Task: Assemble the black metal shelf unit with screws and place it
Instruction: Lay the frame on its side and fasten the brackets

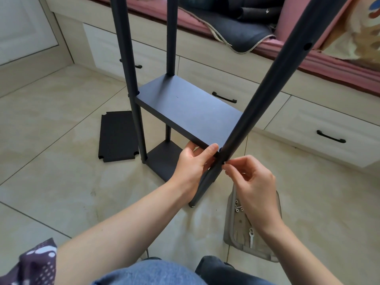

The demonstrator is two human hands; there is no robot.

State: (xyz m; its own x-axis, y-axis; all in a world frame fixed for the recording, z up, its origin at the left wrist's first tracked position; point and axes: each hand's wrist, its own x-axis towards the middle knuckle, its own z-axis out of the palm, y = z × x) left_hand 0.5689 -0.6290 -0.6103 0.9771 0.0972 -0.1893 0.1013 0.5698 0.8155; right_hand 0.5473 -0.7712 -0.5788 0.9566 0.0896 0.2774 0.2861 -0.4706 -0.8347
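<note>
Shelf unit (185, 108) standing on tile floor, straight ahead of hands, part-built: bottom board (162, 159) and middle board (189, 108) on posts.

Key joint: near right corner of middle board against near post (257, 95). Post axis near-vertical, raked in frame from foot at lower centre up to upper right. Board axis running from that corner back and left.

Left hand (193, 161) gripping board's front edge right at the corner, thumb on top, fingers under, holding it against the post. Right hand (249, 177) on opposite side of post, thumb and forefinger pinched at the post surface level with the board. Probably a screw in the pinch; too small to confirm. Both hands at the joint, touching or nearly so.

Likely next: screw goes in horizontally through the post, from right hand's side toward the left. Hole alignment depends on left hand keeping board height.

Spare board (118, 136) flat on floor, left of unit. Tray (230, 233) with screws (238, 206) and wrench (251, 239) just below right hand.
</note>
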